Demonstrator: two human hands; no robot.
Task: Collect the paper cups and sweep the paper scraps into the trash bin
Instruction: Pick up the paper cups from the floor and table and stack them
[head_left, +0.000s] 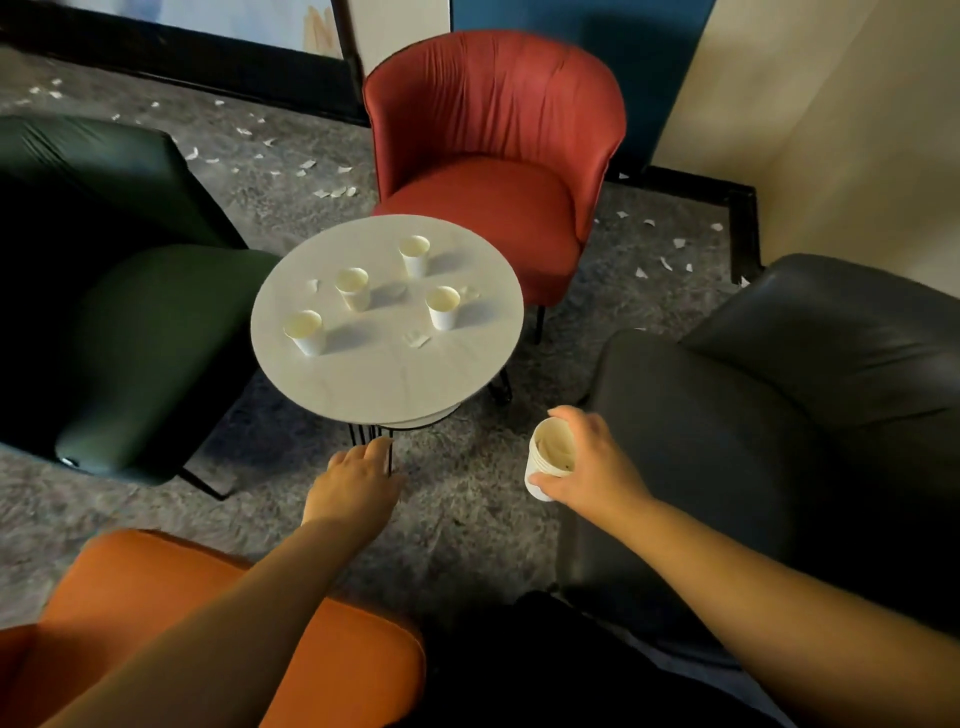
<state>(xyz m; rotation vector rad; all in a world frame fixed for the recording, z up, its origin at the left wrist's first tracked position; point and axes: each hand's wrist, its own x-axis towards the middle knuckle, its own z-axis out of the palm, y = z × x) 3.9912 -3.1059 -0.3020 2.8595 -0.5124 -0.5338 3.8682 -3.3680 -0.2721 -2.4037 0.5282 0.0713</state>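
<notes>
Several white paper cups stand upright on a small round white table: one at front left, one in the middle, one at the back, one at the right. A few paper scraps lie among them. My right hand grips a stack of nested paper cups below and right of the table. My left hand hangs with fingers out, holding nothing, just under the table's near edge. White paper scraps litter the grey carpet.
Four chairs ring the table: a red armchair behind, a dark green chair left, a black leather chair right, an orange seat near me. More scraps lie by the right wall. No trash bin shows.
</notes>
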